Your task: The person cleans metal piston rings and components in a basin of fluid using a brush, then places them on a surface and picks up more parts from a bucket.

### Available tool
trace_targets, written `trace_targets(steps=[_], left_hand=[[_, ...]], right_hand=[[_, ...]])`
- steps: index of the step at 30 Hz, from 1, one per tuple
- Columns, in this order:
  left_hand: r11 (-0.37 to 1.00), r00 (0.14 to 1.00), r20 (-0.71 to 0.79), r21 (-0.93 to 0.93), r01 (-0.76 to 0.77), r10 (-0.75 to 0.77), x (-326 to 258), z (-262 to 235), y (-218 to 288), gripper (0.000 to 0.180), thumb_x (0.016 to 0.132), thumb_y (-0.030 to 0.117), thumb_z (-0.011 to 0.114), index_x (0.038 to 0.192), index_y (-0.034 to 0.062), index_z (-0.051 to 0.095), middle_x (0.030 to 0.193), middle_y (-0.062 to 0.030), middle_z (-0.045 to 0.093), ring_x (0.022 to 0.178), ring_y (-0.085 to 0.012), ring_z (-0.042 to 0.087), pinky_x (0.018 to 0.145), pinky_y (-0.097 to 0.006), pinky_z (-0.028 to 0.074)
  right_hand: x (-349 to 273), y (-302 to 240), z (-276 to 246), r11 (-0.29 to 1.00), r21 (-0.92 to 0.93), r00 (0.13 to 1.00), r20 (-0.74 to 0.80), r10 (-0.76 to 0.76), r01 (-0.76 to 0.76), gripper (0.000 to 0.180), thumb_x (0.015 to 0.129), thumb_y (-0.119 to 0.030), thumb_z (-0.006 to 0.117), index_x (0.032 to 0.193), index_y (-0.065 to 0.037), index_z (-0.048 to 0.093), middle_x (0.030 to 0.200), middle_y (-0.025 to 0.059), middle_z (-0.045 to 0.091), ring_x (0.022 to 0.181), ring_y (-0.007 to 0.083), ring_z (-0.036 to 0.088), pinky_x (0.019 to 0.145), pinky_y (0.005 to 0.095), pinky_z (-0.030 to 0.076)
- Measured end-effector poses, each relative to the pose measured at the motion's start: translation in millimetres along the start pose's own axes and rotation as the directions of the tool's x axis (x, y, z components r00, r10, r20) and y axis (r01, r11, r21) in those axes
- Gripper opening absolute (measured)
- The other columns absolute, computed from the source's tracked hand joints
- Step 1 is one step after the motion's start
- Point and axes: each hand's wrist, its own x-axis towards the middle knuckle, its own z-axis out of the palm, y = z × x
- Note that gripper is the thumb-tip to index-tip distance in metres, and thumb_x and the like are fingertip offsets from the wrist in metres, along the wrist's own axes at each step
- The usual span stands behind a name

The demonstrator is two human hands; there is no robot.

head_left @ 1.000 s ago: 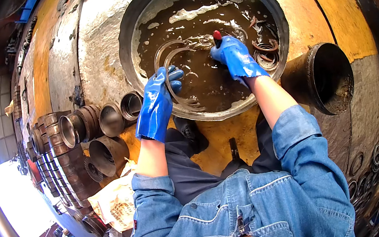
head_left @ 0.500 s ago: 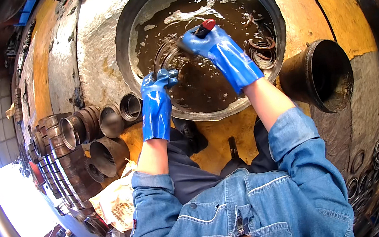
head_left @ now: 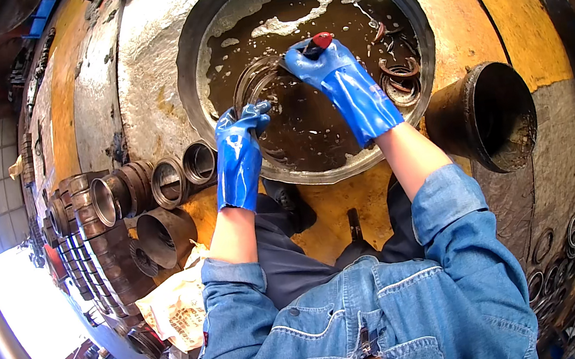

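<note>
A wide round basin (head_left: 186, 70) of murky brown liquid lies in front of me. My left hand (head_left: 242, 129), in a blue rubber glove, is closed on the lower edge of a metal ring (head_left: 245, 84), which is tilted over the liquid at the basin's left side. In the matching glove, my right hand (head_left: 319, 61) grips a tool with a black and red handle (head_left: 322, 39). The tool's working end is mostly hidden and blurred beside the ring's upper right edge, so its kind is unclear. Several more rings (head_left: 401, 79) lie at the basin's right side.
A large dark metal cylinder (head_left: 492, 117) lies on its side right of the basin. To the left are several open metal sleeves (head_left: 170, 182) and a stack of dark ring parts (head_left: 99, 253). A crumpled paper sack (head_left: 177, 301) sits by my left arm; more rings (head_left: 574, 232) lie far right.
My right hand has shifted slightly right with the tool. The left hand keeps its grip on the ring, nearly in place.
</note>
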Motion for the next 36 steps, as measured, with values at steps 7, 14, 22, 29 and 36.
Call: trace_targets(steps=[7,14,22,29,36], left_hand=[[0.996,0.994,0.069,-0.007,-0.09,0.09,4,3,-2,0.021,0.102,0.011,0.065,0.115,-0.0037,0.071,0.108,-0.0128,0.076,0.085,-0.0161,0.069,0.081,-0.028,0.058],[0.999,0.999,0.039,-0.039,-0.029,0.03,-9,-1,6,0.022,0.1,0.01,0.066,0.117,-0.0034,0.065,0.114,-0.0162,0.075,0.09,-0.0179,0.071,0.086,-0.032,0.059],[0.981,0.996,0.074,-0.183,0.063,-0.05,0,-11,5,0.032,0.104,0.017,0.059,0.131,-0.0019,0.061,0.125,-0.0164,0.072,0.1,-0.0224,0.072,0.089,-0.036,0.059],[0.992,0.99,0.063,0.007,-0.126,0.125,-3,-10,-1,0.034,0.105,0.016,0.058,0.133,-0.0025,0.062,0.116,-0.0155,0.073,0.096,-0.0247,0.074,0.087,-0.036,0.061],[0.992,0.995,-0.029,-0.082,-0.093,0.091,-18,-3,6,0.036,0.105,0.016,0.063,0.134,-0.0051,0.06,0.117,-0.0151,0.073,0.095,-0.021,0.073,0.088,-0.032,0.06]], right_hand=[[-18,-39,7,0.95,0.253,0.946,0.219,-0.24,0.182,0.027,0.092,-0.033,0.067,0.103,-0.012,0.08,0.083,0.0103,0.076,0.076,0.017,0.071,0.075,0.0337,0.056],[0,11,-11,0.963,-0.051,0.965,-0.031,0.262,-0.263,0.04,0.088,-0.041,0.059,0.095,-0.005,0.076,0.091,0.0216,0.075,0.092,0.0365,0.075,0.083,0.0443,0.057],[17,15,-10,0.995,-0.072,0.978,0.194,0.075,-0.062,0.039,0.092,-0.045,0.068,0.087,-0.007,0.073,0.075,0.0127,0.07,0.068,0.0231,0.066,0.069,0.0384,0.053],[-21,-58,3,0.96,0.143,0.914,0.299,-0.274,0.241,0.029,0.092,-0.039,0.071,0.11,-0.018,0.08,0.1,0.0077,0.08,0.088,0.021,0.077,0.087,0.0356,0.061],[4,-38,-9,0.893,0.441,0.945,0.247,-0.213,0.086,0.025,0.097,-0.033,0.069,0.097,-0.01,0.08,0.086,0.0041,0.079,0.076,0.008,0.072,0.07,0.0284,0.057]])
